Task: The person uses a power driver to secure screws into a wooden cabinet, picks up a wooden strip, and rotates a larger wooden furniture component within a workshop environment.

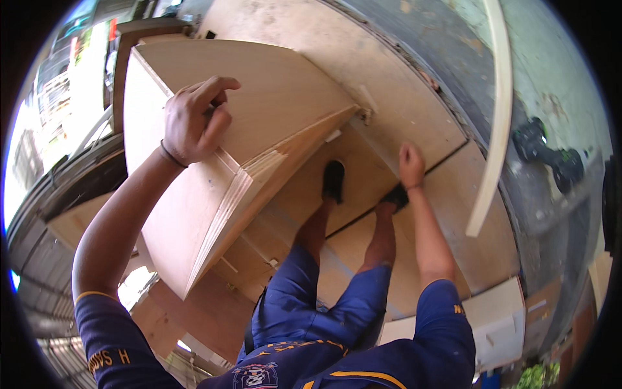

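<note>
left fingers (217,107) partly curled behind plywood box (214,149)

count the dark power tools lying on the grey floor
2: one dark power tool lies right of the curved pale wood strip, the other just beyond it, lower right. Others may be hidden behind the plywood boards.

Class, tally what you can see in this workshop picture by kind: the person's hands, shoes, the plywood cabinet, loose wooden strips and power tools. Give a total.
Hands: 2 (left hand, right hand)
Black shoes: 2 ()
Plywood cabinet: 1
Curved pale wooden strip: 1
Dark power tool on the floor: 1
Total: 7
</note>
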Demonstrator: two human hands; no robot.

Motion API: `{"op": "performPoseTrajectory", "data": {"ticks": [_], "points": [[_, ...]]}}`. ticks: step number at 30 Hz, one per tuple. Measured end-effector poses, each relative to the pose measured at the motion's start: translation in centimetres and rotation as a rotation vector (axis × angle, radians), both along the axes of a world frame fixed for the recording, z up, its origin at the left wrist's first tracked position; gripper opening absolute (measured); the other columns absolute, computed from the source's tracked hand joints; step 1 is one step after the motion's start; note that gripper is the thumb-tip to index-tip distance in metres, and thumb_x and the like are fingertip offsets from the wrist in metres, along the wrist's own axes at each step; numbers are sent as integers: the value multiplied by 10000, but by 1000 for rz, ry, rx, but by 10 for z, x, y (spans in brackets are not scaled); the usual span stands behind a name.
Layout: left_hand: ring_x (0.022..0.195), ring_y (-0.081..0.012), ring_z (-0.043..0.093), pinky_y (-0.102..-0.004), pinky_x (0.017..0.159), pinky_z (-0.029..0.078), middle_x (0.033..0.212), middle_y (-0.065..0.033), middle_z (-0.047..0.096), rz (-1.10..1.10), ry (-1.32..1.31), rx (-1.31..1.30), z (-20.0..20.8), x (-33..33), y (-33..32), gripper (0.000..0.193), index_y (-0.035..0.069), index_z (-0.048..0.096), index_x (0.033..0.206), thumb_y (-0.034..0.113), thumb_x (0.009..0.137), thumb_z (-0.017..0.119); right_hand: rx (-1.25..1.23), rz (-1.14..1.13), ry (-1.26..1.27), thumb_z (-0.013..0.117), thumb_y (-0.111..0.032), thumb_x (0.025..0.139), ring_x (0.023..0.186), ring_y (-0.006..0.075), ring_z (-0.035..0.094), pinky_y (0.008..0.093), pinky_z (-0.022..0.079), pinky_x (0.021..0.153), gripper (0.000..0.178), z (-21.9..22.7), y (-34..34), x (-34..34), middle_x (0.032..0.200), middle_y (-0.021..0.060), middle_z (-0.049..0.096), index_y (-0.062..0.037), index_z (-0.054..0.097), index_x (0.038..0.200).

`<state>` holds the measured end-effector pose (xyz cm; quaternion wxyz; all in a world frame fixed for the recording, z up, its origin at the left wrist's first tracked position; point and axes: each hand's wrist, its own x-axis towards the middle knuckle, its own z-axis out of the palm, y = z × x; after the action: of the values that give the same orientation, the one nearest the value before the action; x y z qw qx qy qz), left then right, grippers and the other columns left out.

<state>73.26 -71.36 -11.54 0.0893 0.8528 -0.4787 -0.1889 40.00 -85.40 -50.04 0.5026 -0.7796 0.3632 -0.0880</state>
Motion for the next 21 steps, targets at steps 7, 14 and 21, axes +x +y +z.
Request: {"op": "performPoseTrajectory", "data": {"ticks": [7,14,21], "points": [[549,-187,518,-300,578,435,616,-78,511,39,-1,60,10,-10,5,310,-25,597,927,98,692,436,934,-327,636,569,-296,854,586,222,589,348,465,548,302,-147,147,-81,630,94,599,-15,626,759],[682,-118,509,-259,663,424,710,-57,534,173,21,91,9,-13,1,402,-38,577,1030,174,731,412,1264,-901,608,443,-296,920,611,237,611,368,515,554,365,-305,180,-59,752,128,637,0,630,819],[717,-112,492,-249,697,413,750,-51,536,219,23,175,10,-12,5,421,-27,575,1045,184,718,416,1024,-1145,705,467,-106,844,725,242,638,360,522,660,267,-285,217,-19,827,157,660,100,624,909]]}}
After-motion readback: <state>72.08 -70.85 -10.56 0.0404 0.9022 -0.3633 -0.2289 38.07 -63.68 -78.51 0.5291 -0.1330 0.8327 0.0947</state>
